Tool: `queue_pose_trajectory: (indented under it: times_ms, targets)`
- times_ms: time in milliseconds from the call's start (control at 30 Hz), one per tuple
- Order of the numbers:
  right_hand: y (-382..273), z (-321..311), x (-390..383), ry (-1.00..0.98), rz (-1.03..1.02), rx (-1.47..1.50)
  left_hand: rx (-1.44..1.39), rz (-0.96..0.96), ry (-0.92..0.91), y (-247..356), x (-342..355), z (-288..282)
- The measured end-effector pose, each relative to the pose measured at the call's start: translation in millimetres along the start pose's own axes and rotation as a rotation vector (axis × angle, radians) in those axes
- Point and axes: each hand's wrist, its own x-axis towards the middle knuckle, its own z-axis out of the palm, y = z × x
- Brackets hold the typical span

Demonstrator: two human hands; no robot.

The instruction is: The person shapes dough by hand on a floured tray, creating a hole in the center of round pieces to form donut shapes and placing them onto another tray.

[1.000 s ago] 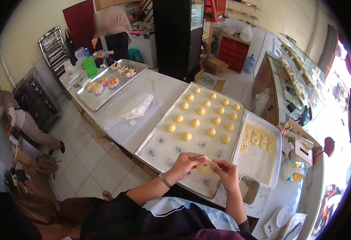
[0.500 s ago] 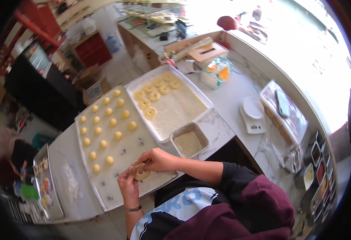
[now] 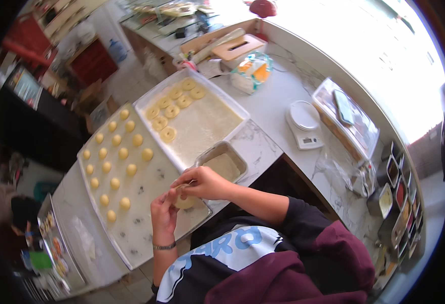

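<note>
My left hand (image 3: 164, 213) and my right hand (image 3: 205, 183) are closed together on a pale yellow dough ring (image 3: 186, 203), pinching its upper edge. The ring hangs upright above the near right corner of a large flat tray (image 3: 149, 223). Rows of round dough balls (image 3: 131, 169) lie on the left part of that tray. Just beyond my right hand stands a small square metal pan (image 3: 242, 161) with flour-like powder (image 3: 222, 166) in it. Behind it, a white floured tray (image 3: 207, 119) holds several dough rings (image 3: 168, 134) along its left side.
To the right are a white kitchen scale (image 3: 303, 121) and a clear-lidded box (image 3: 367, 137) with a phone (image 3: 343, 107) on top. A plastic packet (image 3: 253, 71) and a tissue box (image 3: 240, 49) stand at the back. Several metal topping containers (image 3: 382, 200) line the right edge.
The whole view has shifted, so the trays and scale appear further left and higher. Both hands still grip the dough ring, now nearer the metal pan in the picture.
</note>
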Motion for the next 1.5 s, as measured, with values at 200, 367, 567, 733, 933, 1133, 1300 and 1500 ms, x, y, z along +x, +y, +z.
queue_pose_trajectory:
  times_ms: [200, 367, 567, 733, 933, 1133, 1300, 1500]
  targets:
    - [2, 0, 7, -0.007, 0.215, 0.181, -0.055, 0.015, 0.075, 8, -2, -4]
    - [-3, 24, 16, -0.156, 0.187, 0.085, -0.079, 0.075, 0.125, 7, -21, -19]
    - [-5, 33, 27, -0.279, 0.147, 0.014, -0.094, 0.037, 0.133, 10, -35, -29]
    - [-5, 39, 32, -0.305, 0.216, 0.056, -0.051, 0.079, 0.213, 17, -40, -31]
    - [-11, 48, 31, -0.328, 0.064, -0.209, -0.124, 0.109, 0.237, 11, -36, -38]
    - [-5, 47, 31, -0.266, 0.101, -0.083, -0.119, 0.076, 0.156, 12, -34, -39]
    - [-1, 44, 31, -0.201, 0.156, 0.038, -0.157, 0.074, 0.170, 20, -33, -37]
    - [-10, 43, 31, -0.267, 0.109, -0.136, -0.121, 0.050, 0.164, 16, -29, -40]
